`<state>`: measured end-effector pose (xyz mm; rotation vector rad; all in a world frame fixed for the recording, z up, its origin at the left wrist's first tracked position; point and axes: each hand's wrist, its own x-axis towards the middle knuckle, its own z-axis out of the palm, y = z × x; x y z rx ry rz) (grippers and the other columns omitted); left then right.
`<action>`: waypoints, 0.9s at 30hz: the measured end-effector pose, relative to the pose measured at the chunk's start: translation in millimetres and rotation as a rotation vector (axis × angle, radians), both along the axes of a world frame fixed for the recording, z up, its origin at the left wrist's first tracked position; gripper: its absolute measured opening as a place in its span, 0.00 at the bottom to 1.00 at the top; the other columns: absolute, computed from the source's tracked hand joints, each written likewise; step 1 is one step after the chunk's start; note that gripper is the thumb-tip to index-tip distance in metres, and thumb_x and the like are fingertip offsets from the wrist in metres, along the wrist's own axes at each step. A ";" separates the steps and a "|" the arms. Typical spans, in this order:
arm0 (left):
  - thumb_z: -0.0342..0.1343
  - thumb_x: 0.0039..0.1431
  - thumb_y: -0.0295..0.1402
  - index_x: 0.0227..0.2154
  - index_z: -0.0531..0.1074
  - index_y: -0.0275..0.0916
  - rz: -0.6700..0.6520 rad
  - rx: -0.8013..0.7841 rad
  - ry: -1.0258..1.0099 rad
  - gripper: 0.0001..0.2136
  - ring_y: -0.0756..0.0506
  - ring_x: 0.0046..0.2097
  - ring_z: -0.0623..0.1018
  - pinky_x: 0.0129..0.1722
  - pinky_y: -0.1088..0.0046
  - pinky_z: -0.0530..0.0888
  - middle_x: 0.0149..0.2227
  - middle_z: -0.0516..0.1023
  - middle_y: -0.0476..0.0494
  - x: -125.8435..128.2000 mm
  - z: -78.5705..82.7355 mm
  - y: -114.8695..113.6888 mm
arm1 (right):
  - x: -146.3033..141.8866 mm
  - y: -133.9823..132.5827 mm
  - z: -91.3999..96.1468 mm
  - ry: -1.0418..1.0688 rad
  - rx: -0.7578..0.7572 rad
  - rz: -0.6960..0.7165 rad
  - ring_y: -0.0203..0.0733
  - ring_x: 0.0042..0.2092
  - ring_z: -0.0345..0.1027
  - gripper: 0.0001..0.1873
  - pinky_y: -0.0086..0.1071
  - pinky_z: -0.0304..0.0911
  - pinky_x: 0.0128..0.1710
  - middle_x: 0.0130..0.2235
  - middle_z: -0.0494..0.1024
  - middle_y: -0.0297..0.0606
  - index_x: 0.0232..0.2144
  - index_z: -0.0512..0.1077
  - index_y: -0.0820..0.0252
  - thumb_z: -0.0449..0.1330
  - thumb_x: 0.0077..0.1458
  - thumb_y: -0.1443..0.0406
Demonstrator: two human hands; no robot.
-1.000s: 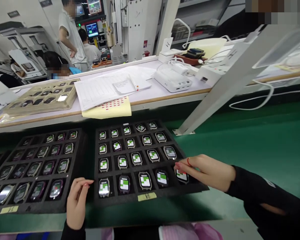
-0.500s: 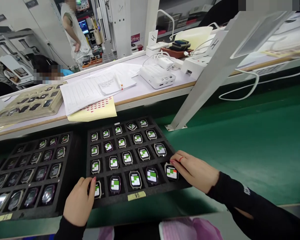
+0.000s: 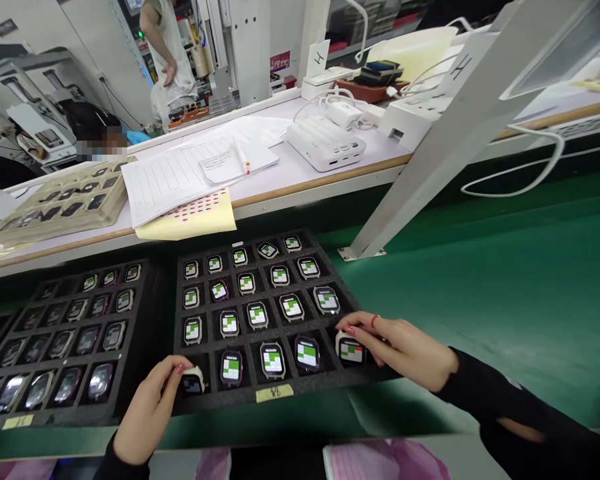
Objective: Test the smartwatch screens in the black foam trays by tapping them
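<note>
A black foam tray with rows of compartments lies in front of me, holding several smartwatch bodies with lit green-and-white screens. At its front left corner, my left hand pinches a light-framed smartwatch by its edge. That watch is tilted and its screen looks dark. My right hand has thumb and fingers closed on the rim of another smartwatch in the front right compartment. Its screen shows green, white and a red block. A yellow label is stuck to the tray's front edge.
Another black tray of mostly dark watches stands to the left. A slanted white post rises behind my right hand. On the shelf are papers, a white power bank and a beige tray. Two people are beyond.
The watch in my left hand has been tilted up and its screen has gone from lit to dark. The watch under my right hand is tipped up slightly. The view has shifted a little.
</note>
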<state>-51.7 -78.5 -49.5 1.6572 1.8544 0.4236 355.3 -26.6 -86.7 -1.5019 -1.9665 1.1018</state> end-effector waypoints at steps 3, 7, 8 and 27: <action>0.43 0.64 0.50 0.43 0.75 0.47 -0.043 -0.031 -0.010 0.20 0.39 0.48 0.77 0.48 0.64 0.74 0.44 0.79 0.42 -2.4 -2.1 0.5 | 1.0 7.0 -2.3 0.083 -0.141 -0.072 0.39 0.17 0.64 0.22 0.32 0.63 0.18 0.25 0.75 0.35 0.39 0.74 0.56 0.46 0.64 0.51; 0.40 0.66 0.48 0.48 0.74 0.50 -0.153 -0.094 -0.005 0.20 0.40 0.46 0.77 0.47 0.64 0.75 0.42 0.78 0.41 1.6 -0.6 2.9 | -7.5 21.4 2.6 0.350 -0.426 -0.230 0.43 0.24 0.73 0.17 0.31 0.73 0.20 0.30 0.77 0.40 0.39 0.72 0.60 0.55 0.60 0.52; 0.39 0.66 0.47 0.48 0.75 0.49 -0.173 -0.098 -0.002 0.21 0.41 0.46 0.77 0.47 0.64 0.75 0.41 0.77 0.41 3.1 -0.2 4.4 | -11.9 25.0 5.3 0.430 -0.500 -0.264 0.45 0.27 0.76 0.16 0.31 0.75 0.22 0.30 0.78 0.42 0.39 0.71 0.60 0.56 0.61 0.53; 0.48 0.60 0.54 0.46 0.73 0.38 0.033 -0.264 -0.419 0.25 0.50 0.21 0.71 0.20 0.75 0.66 0.29 0.74 0.46 17.4 9.4 36.9 | -100.5 55.0 54.0 0.790 -0.712 -0.023 0.36 0.24 0.67 0.13 0.19 0.58 0.11 0.38 0.78 0.49 0.46 0.67 0.64 0.47 0.70 0.63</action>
